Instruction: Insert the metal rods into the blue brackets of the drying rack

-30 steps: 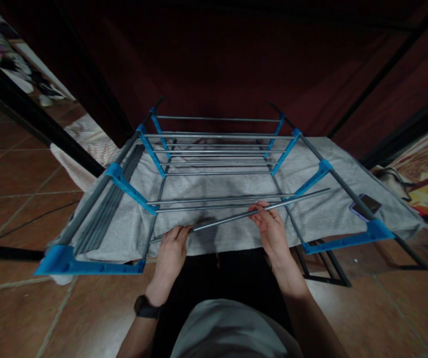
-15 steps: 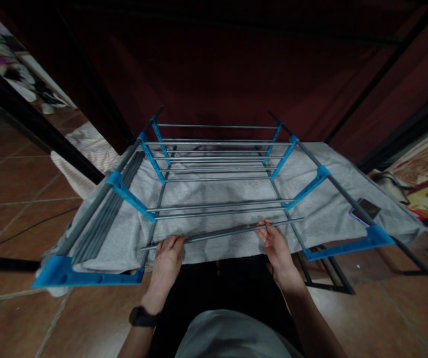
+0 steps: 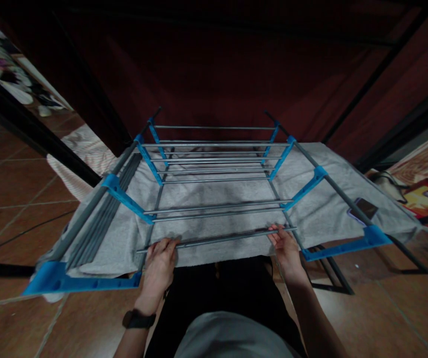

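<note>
A thin grey metal rod [image 3: 221, 239] lies across in front of me, and both hands hold it. Near its left end, my left hand [image 3: 160, 263] is closed around it, with a dark watch on the wrist. Toward the right end, my right hand [image 3: 285, 248] pinches it between the fingertips. The rod is just in front of a rack frame made of grey tubes and blue plastic brackets [image 3: 126, 199]. Several grey crossbars [image 3: 217, 215] span the rack behind the rod. The nearest blue brackets, left [image 3: 81, 279] and right [image 3: 346, 246], flank my hands.
Several loose grey rods [image 3: 104, 219] lie bundled inside the rack's left side. The rack rests on a surface covered with grey cloth [image 3: 214, 194]. A phone [image 3: 363, 211] lies at the right. Behind stands a dark red panel [image 3: 206, 69]; tiled floor [image 3: 8, 323] shows below.
My right hand has slid outward to the right along the rod. My left hand has shifted slightly left, and the rod's right end has dropped a little, so it lies more level.
</note>
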The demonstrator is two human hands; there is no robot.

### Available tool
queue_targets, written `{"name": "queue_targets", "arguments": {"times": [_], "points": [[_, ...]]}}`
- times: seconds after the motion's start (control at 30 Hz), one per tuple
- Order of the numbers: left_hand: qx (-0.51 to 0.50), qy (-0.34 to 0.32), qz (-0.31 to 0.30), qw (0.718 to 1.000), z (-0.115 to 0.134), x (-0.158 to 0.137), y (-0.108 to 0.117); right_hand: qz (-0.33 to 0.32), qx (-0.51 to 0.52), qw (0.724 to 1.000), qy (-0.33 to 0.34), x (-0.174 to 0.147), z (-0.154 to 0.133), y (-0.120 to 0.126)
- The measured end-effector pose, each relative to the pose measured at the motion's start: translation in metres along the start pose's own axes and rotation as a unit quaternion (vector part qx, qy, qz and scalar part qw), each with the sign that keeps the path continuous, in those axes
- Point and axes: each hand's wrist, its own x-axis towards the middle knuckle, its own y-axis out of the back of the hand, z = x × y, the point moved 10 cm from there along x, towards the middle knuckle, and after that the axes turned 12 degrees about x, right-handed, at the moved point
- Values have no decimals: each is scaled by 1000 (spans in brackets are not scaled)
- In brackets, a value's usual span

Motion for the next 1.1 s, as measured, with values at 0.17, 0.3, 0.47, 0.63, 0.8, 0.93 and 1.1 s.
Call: {"name": "queue_targets", "arguments": {"times": [0.17,0.3,0.47,0.63,0.8,0.93,1.1], "points": [[41,40,18,998,-16,0,4,29,-16,999,41,4,-9,10],[72,76,43,994,-24,-3,13,29,-18,997,69,1,-16,16],[95,113,62,987,-32,-5,19,16,-21,998,60,-2,-15,16],[102,141,53,983,-44,-5,18,28,-16,998,54,0,-16,17],[120,159,58,978,-49,-8,27,36,-13,998,52,-1,-17,18],[127,172,75,974,-47,-10,35,38,-14,998,48,1,-17,20],[127,168,65,975,-42,-9,33,55,-2,997,51,4,-20,24]]}}
